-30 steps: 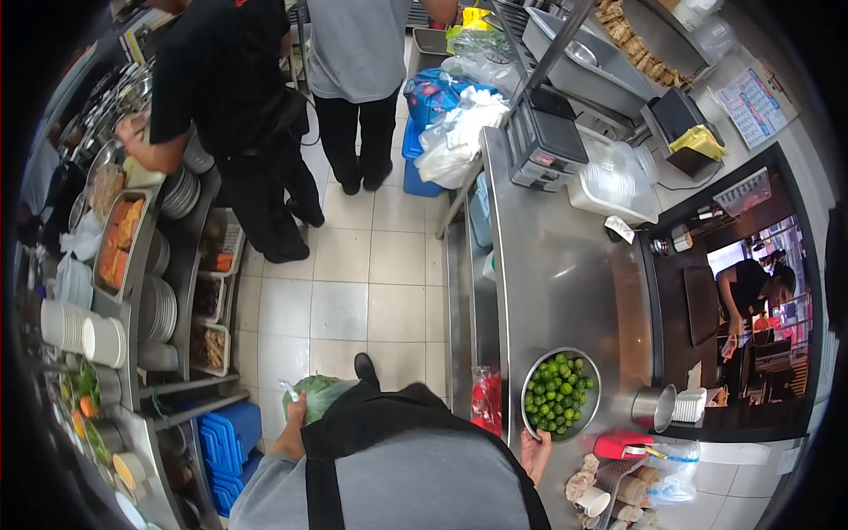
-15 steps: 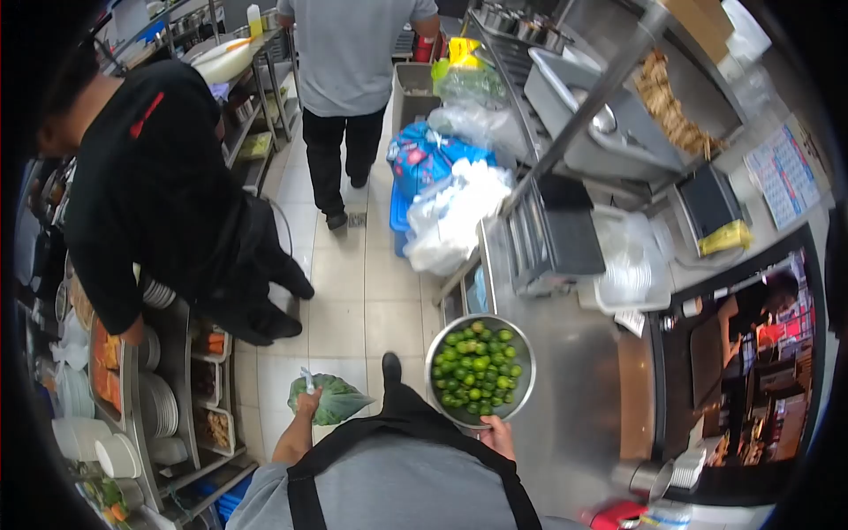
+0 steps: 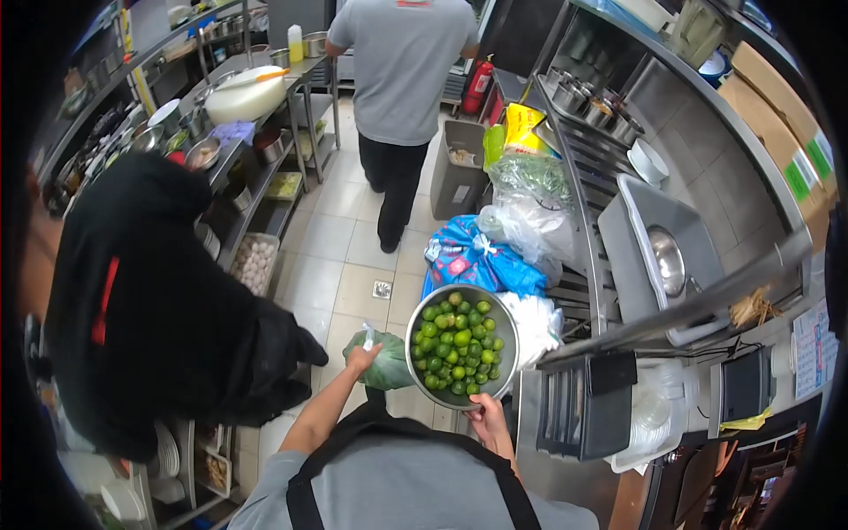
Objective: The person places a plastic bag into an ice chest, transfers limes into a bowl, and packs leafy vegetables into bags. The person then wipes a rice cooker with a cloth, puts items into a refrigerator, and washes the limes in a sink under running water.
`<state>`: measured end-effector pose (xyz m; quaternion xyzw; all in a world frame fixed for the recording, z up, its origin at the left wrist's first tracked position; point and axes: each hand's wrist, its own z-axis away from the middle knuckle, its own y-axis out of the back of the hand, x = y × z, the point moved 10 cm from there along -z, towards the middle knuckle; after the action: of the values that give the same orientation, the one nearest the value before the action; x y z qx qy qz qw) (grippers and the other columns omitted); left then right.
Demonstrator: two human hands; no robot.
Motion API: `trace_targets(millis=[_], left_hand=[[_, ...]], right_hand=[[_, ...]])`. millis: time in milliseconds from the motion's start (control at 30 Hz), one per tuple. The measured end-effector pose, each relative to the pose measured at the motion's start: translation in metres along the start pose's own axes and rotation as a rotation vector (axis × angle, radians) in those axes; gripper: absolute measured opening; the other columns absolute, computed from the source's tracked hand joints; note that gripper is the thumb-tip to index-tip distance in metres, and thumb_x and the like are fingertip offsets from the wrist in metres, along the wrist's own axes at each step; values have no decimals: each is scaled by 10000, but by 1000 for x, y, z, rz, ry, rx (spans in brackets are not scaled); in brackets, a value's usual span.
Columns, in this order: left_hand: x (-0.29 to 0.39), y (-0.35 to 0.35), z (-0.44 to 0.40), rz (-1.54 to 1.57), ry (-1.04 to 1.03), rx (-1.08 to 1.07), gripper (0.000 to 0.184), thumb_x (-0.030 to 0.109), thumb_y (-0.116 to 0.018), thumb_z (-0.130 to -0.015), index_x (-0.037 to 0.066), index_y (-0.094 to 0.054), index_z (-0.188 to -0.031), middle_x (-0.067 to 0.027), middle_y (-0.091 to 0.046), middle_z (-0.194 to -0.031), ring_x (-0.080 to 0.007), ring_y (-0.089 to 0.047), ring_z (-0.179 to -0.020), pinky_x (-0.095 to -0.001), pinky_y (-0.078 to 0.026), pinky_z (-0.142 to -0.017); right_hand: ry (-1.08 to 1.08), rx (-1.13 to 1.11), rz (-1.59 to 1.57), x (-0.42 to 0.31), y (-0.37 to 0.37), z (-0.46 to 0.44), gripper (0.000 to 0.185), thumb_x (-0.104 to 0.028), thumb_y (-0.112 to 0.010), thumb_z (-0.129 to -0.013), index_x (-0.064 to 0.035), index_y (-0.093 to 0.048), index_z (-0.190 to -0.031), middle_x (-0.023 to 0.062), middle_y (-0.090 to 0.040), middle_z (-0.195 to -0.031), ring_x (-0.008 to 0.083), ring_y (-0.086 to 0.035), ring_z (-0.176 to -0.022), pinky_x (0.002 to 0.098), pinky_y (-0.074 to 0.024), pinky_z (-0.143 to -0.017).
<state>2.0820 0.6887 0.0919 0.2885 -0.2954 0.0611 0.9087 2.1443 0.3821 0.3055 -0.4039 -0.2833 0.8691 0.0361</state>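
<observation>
My right hand [image 3: 486, 413] grips the near rim of a round metal bowl [image 3: 508, 382], held in front of me at the right. Small green limes [image 3: 455, 340] fill much of it. With my left hand [image 3: 363, 356] I hold the gathered neck of a plastic bag [image 3: 386, 362] that has something green inside. The bag hangs just left of the bowl, and its right side lies close to the bowl's rim. My right fingertips are partly hidden by the rim.
A person in black [image 3: 159, 309] stands close on my left by the shelves. Ahead, another person in grey [image 3: 402, 71] is in the tiled aisle [image 3: 353, 274]. Blue and clear bags [image 3: 486, 256], a grey bin [image 3: 459, 159] and a metal rack [image 3: 583, 194] line the right side.
I have moved forward along the aisle, past the steel counter at my right. Bowl and bag have come closer together. The person in grey still faces away ahead.
</observation>
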Motion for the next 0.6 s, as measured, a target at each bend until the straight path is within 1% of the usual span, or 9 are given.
trace_targets(millis=[33, 133, 233, 267, 367, 400, 467, 533, 600], left_hand=[[10, 2, -28, -32, -37, 36, 741, 580, -602, -653, -96, -573, -955, -253, -585, -967, -345, -577, -925, -399, -447, -770], [38, 20, -93, 111, -46, 34, 710, 552, -628, -647, -75, -577, -975, -234, -587, -983, -343, -575, -927, -400, -443, -767], [62, 49, -135, 171, 52, 117, 670, 510, -651, -651, -64, -577, -989, -225, -580, -1013, -339, -567, -948, -402, -432, -787], [73, 63, -147, 171, 65, 162, 664, 501, -654, -654, -65, -576, -992, -226, -577, -1020, -338, -564, -955, -403, -429, -792], [44, 93, -254, 106, 125, 274, 660, 504, -643, -665, -69, -575, -985, -237, -575, -1010, -345, -558, -963, -406, -425, -802], [39, 101, -273, 55, 170, 301, 657, 506, -639, -668, -70, -577, -978, -240, -576, -1002, -348, -555, -966, -406, -425, -805], [42, 130, -282, 217, 237, 305, 647, 509, -629, -677, -76, -582, -951, -248, -590, -949, -359, -571, -924, -413, -440, -769], [36, 170, -305, 204, 121, 430, 632, 500, -631, -680, -83, -585, -918, -247, -605, -879, -369, -595, -816, -416, -450, -693], [36, 209, -319, 190, 167, 461, 628, 497, -633, -681, -83, -585, -916, -244, -605, -876, -366, -595, -812, -415, -449, -690]], right_hand=[[-18, 141, 5, -6, 4, -8, 149, -46, -565, -690, -74, -456, -593, 1, -425, -504, 85, -322, -392, 261, -305, -460], [-1, 237, -58, -22, 11, -41, 188, -37, -570, -717, -85, -471, -565, -7, -427, -489, 77, -335, -387, 267, -305, -438], [29, 185, -112, -47, 7, -81, 211, -38, -560, -730, -80, -441, -561, 10, -402, -463, 98, -325, -362, 268, -276, -431], [47, 127, -160, -49, 12, -101, 89, -37, -545, -728, -55, -477, -673, 16, -415, -488, 92, -315, -355, 259, -265, -417], [146, 240, -4, -104, -35, -141, 198, -120, -522, -733, -80, -396, -586, 0, -306, -418, 82, -267, -362, 252, -206, -376], [120, 247, -20, -103, -29, -167, 202, -128, -521, -734, -81, -392, -585, -3, -303, -417, 82, -269, -363, 252, -203, -375], [94, 258, -2, -113, -28, -209, 193, -133, -519, -736, -79, -395, -597, -7, -306, -424, 82, -271, -366, 253, -205, -378], [117, 248, 57, -136, -47, -250, 166, -125, -515, -736, -73, -408, -621, -11, -318, -439, 82, -269, -373, 255, -213, -387], [210, 252, -68, -176, -95, -285, 68, -73, -522, -718, -50, -459, -729, -10, -376, -499, 78, -274, -381, 246, -235, -415]])
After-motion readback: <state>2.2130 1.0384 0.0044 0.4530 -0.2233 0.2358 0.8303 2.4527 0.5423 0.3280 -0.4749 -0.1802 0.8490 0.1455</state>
